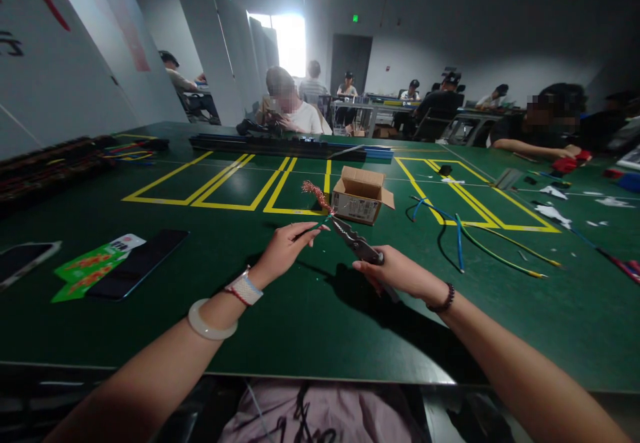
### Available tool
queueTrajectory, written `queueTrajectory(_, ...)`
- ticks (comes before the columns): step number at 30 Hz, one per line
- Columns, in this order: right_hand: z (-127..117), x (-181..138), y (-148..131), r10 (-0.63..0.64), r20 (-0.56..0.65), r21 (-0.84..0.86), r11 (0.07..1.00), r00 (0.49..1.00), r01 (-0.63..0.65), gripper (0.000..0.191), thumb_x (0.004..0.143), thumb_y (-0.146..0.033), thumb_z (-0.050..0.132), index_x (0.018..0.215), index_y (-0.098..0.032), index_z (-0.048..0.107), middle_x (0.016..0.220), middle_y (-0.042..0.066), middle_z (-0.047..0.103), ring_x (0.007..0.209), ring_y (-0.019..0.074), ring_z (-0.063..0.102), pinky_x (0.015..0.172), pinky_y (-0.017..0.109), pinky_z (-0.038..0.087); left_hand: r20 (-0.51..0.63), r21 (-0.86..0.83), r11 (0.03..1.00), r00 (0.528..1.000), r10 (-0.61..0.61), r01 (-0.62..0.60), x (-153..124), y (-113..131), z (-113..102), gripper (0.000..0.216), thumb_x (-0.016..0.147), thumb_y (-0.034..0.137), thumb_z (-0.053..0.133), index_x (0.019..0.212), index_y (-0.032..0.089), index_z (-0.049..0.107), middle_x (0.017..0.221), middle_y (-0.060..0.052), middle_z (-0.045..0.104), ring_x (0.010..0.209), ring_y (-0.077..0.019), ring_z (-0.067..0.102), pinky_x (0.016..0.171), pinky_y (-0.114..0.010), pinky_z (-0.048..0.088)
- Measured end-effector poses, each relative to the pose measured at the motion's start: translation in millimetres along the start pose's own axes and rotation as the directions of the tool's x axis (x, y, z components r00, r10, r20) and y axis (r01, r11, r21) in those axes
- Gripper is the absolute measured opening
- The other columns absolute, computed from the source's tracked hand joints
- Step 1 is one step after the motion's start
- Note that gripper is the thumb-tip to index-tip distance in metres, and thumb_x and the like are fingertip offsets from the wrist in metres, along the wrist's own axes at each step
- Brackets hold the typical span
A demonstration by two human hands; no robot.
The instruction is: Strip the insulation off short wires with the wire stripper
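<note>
My left hand (pixel 286 247) pinches a thin wire (pixel 320 221) whose far end fans into bare, twisted copper strands (pixel 315 193). My right hand (pixel 397 273) is closed round the handles of wire-stripping pliers (pixel 356 243). The pliers' jaws meet the wire just past my left fingertips. Both hands hover over the green table (pixel 300 323), in front of a small open cardboard box (pixel 361 196).
Loose blue, green and yellow cables (pixel 475 246) lie to the right. A dark phone (pixel 137 264) and a green packet (pixel 87 266) lie on the left. Yellow tape rectangles (pixel 240 189) mark the table. Black trays line the far edge. Other people sit at the table and behind.
</note>
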State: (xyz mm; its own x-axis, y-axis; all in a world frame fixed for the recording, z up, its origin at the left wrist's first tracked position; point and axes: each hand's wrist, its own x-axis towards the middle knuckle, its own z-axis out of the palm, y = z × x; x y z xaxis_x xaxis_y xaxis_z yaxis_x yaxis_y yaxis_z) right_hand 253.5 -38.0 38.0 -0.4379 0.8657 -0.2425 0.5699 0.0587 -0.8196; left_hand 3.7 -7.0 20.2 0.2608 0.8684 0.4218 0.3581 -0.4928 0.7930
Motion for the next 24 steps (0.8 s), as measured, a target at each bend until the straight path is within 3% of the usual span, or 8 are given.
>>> queueTrajectory(3,-3,0,-2,-0.041,-0.189,-0.353,0.935,0.981,-0.029,0.027,0.087,-0.044,0.053,0.075,-0.02,0.051,0.061,0.0,0.061,0.051,0.0129,0.057,0.048,0.023,0.035,0.025,0.015,1.0,1.0,-0.002,0.001,1,5,-2,0.032,0.091,0.039,0.052,0.101,0.014,0.069,0.07,-0.001,0.059,0.069,-0.016,0.057,0.073,-0.031,0.047)
queueTrajectory(6,-5,0,0,-0.139,-0.374,-0.666,0.728,0.917,-0.161,0.019,0.092,-0.038,0.047,0.088,-0.021,0.055,0.074,0.005,0.068,0.063,0.0174,0.063,0.052,0.025,0.03,0.081,0.005,0.999,0.996,-0.042,0.041,2,6,-3,0.033,0.092,0.04,0.05,0.093,0.014,0.069,0.066,0.001,0.055,0.067,-0.0146,0.053,0.071,-0.028,0.045)
queueTrajectory(9,-9,4,6,-0.235,-0.442,-0.806,0.528,0.866,-0.268,0.014,0.093,-0.025,0.043,0.098,-0.02,0.055,0.082,0.007,0.07,0.069,0.019,0.064,0.053,0.027,0.028,0.149,-0.028,0.996,0.985,-0.082,0.087,5,5,-5,0.036,0.093,0.042,0.047,0.091,0.014,0.069,0.062,0.003,0.049,0.064,-0.0137,0.051,0.069,-0.027,0.042)
queueTrajectory(12,-18,9,15,-0.347,-0.467,-0.857,0.405,0.813,-0.319,0.014,0.089,-0.015,0.042,0.094,-0.017,0.055,0.082,0.009,0.068,0.074,0.0194,0.064,0.056,0.028,0.03,0.188,-0.021,0.987,0.97,-0.154,0.16,7,4,-8,0.038,0.094,0.043,0.045,0.099,0.014,0.07,0.06,0.004,0.045,0.058,-0.0124,0.046,0.062,-0.025,0.038)
queueTrajectory(17,-34,14,27,-0.454,-0.499,-0.851,0.419,0.738,-0.317,0.017,0.084,-0.012,0.045,0.098,-0.016,0.054,0.084,0.009,0.066,0.077,0.0213,0.062,0.063,0.029,0.037,0.174,-0.036,0.979,0.966,-0.19,0.199,8,3,-8,0.039,0.092,0.045,0.046,0.097,0.015,0.07,0.06,0.003,0.046,0.057,-0.0123,0.043,0.057,-0.023,0.034)
queueTrajectory(21,-35,18,34,-0.566,-0.473,-0.842,0.515,0.675,-0.158,0.032,0.079,-0.008,0.045,0.11,-0.012,0.05,0.097,0.013,0.062,0.092,0.0244,0.058,0.079,0.033,0.044,0.192,-0.083,0.973,0.962,-0.196,0.215,7,0,-5,0.038,0.093,0.045,0.047,0.099,0.015,0.069,0.062,0.003,0.046,0.058,-0.0118,0.043,0.059,-0.023,0.034)
queueTrajectory(24,-34,20,38,-0.635,-0.433,-0.845,0.532,0.639,-0.044,0.04,0.075,-0.002,0.041,0.114,-0.011,0.047,0.105,0.016,0.056,0.099,0.0247,0.054,0.086,0.036,0.046,0.228,-0.119,0.957,0.946,-0.232,0.264,6,-2,-5,0.038,0.093,0.045,0.047,0.104,0.016,0.068,0.063,0.003,0.047,0.056,-0.0105,0.04,0.055,-0.022,0.032)
